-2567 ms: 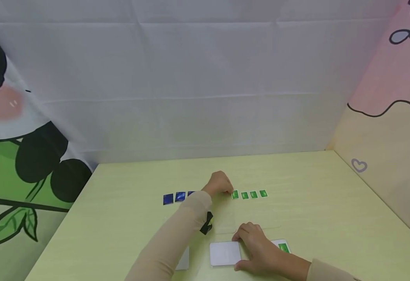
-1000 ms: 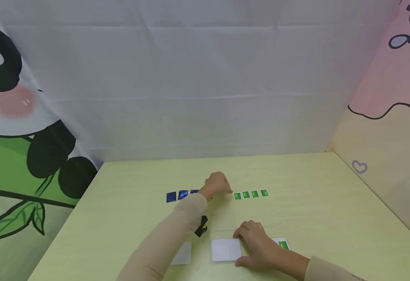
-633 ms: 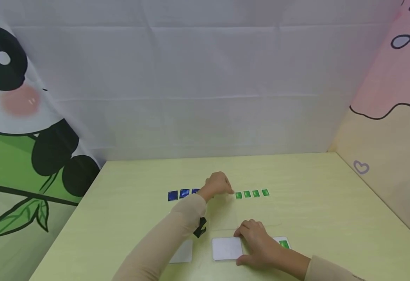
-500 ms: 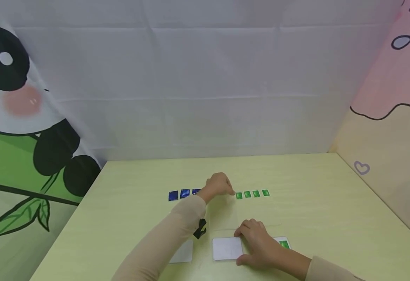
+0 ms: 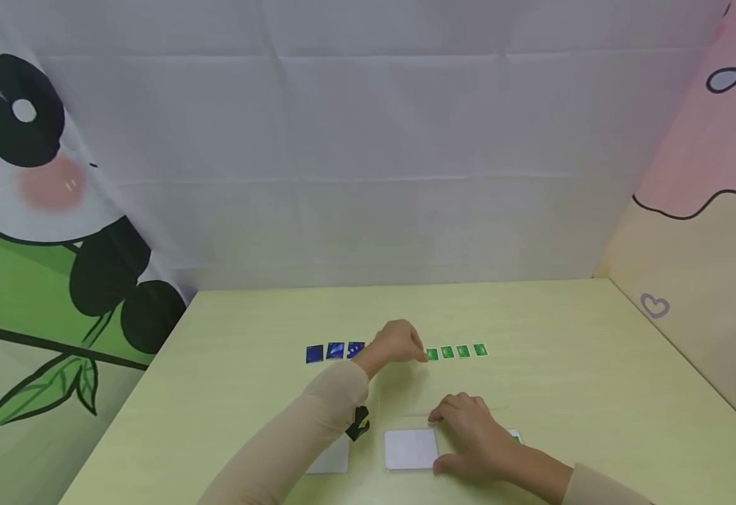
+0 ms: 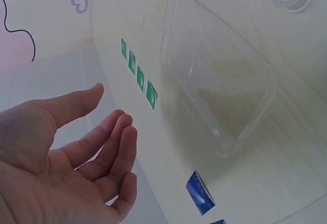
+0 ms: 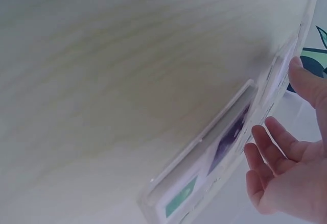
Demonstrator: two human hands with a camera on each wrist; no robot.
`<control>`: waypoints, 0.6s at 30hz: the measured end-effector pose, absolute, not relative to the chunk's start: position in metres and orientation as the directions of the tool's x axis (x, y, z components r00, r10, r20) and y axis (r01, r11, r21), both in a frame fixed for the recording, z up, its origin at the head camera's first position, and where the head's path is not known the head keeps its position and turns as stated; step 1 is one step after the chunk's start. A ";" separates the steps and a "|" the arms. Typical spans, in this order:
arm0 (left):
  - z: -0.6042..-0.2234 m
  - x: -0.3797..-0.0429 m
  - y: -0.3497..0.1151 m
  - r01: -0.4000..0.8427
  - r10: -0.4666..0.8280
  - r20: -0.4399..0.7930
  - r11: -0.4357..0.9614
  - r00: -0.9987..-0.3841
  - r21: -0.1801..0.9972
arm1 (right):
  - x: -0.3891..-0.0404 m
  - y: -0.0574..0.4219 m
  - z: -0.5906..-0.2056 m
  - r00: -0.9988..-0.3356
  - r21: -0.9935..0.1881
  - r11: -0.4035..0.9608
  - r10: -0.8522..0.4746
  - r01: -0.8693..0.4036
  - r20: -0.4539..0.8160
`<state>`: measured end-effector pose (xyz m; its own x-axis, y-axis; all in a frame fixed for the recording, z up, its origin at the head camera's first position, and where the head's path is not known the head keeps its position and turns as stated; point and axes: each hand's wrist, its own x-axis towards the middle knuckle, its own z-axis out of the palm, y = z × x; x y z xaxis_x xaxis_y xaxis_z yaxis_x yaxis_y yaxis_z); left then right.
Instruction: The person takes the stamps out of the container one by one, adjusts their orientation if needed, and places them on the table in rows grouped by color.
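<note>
My left hand (image 5: 398, 342) reaches forward beside the left end of a row of small green cards (image 5: 447, 352). In the left wrist view its thumb and loosely bent fingers are apart, with nothing between them. Left of it lie small blue cards (image 5: 335, 351), partly covered by the hand and forearm. A clear plastic box (image 6: 225, 96) stands between the rows and me. My right hand (image 5: 476, 436) rests with thumb and fingers spread at the right edge of a white rectangular piece (image 5: 411, 449). Under the right forearm, a white-edged piece with a green picture (image 5: 515, 436) peeks out.
Another white piece (image 5: 331, 457) shows beside my left sleeve. In the right wrist view, a pale flat case (image 7: 202, 147) holds a green and a purple picture. The pale table (image 5: 551, 365) meets a white cloth wall (image 5: 368, 175) and cartoon-printed side panels.
The green card nearest my left hand has come down into line with the others. My left hand has since shifted slightly. My right hand has slid a little right along the white piece.
</note>
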<state>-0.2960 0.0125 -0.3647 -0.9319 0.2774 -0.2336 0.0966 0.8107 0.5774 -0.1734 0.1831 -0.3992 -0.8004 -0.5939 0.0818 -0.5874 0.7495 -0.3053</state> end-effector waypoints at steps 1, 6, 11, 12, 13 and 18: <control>-0.365 -0.295 0.012 0.100 0.283 -0.233 0.808 -0.930 0.581 | -0.174 0.184 -0.399 -0.803 -0.308 0.753 -0.592 -0.582 0.071; -0.367 -0.289 0.009 0.117 0.307 -0.225 0.791 -0.925 0.601 | -0.175 0.189 -0.396 -0.802 -0.314 0.754 -0.595 -0.577 0.043; -0.367 -0.281 0.006 0.123 0.328 -0.221 0.768 -0.919 0.628 | -0.176 0.198 -0.393 -0.771 -0.325 0.713 -0.631 -0.621 0.088; -0.367 -0.279 0.006 0.122 0.331 -0.223 0.763 -0.917 0.635 | -0.176 0.200 -0.392 -0.761 -0.325 0.702 -0.641 -0.634 0.100; -0.367 -0.277 0.006 0.119 0.334 -0.225 0.757 -0.915 0.642 | -0.176 0.202 -0.392 -0.753 -0.324 0.693 -0.650 -0.644 0.105; -0.366 -0.268 0.005 0.123 0.353 -0.228 0.741 -0.907 0.660 | -0.178 0.212 -0.387 -0.736 -0.339 0.674 -0.671 -0.656 0.090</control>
